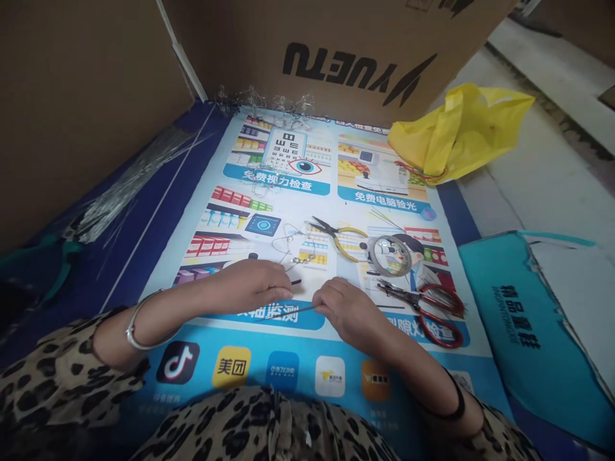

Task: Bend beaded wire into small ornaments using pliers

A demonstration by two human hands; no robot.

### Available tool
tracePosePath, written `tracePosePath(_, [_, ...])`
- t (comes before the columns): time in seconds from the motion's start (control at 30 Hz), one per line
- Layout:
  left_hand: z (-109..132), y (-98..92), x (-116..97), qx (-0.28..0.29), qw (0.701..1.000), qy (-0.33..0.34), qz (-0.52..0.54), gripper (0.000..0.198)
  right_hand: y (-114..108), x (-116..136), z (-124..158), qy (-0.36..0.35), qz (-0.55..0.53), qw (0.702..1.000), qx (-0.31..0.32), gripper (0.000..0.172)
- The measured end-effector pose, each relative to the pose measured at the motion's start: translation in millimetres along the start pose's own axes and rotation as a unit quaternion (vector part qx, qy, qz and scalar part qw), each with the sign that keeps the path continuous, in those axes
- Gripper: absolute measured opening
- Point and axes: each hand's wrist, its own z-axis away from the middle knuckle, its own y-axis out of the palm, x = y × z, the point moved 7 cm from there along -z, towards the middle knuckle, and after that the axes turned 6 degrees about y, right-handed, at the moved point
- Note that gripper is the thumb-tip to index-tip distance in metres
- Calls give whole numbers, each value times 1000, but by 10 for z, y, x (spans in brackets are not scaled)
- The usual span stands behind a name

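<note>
My left hand [262, 282] is closed in a pinch at the end of a bent wire piece [293, 246] with small beads, which stands up over the poster [192, 224]. A short dark stick [296, 282] pokes out by its fingertips. My right hand [339, 304] pinches a thin dark rod [307, 310], whose end points left below my left hand. The hands are a little apart. Yellow-handled pliers [343, 237], a roll of tape [391, 255] and red-handled scissors [432, 304] lie to the right, just beyond my right hand.
Cardboard boxes [230, 45] wall off the back and left. Wire ornaments [281, 102] line the far edge. A bundle of wires [129, 186] and teal-handled pliers [60, 262] lie left. On the right are a yellow bag [461, 134] and a teal package [504, 320].
</note>
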Motion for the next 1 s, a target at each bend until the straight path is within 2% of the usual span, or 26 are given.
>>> tracePosePath(0.13, [-2, 62, -111, -2, 998, 22, -53, 24, -35, 54, 41, -20, 0, 999, -32, 23])
tracePosePath(0.27, [-1, 56, -241, -33, 975, 34, -216, 19, -109, 114, 56, -17, 65, 995, -75, 24])
tracePosePath(0.4, [-57, -155, -396, -80, 929, 39, -359, 13, -297, 133, -77, 28, 139, 987, -78, 17])
tracePosePath(0.53, [-262, -512, -477, -125, 882, 39, -452, 12, -670, 73, -375, 94, 199, 968, -120, 18])
tracePosePath(0.63, [-464, -780, -403, -173, 861, 7, -478, 11, -886, -97, -639, 168, 213, 952, -143, 20])
tracePosePath(0.73, [-627, -931, -273, -211, 855, -12, -473, 10, -957, -295, -858, 209, 205, 943, -157, 24])
tracePosePath(0.83, [-717, -963, -116, -225, 861, -24, -456, 11, -912, -434, -996, 207, 202, 942, -171, 21])
tracePosePath(1.0, [-767, -860, 80, -207, 872, -15, -443, 12, -755, -531, -1066, 201, 211, 940, -177, 20])
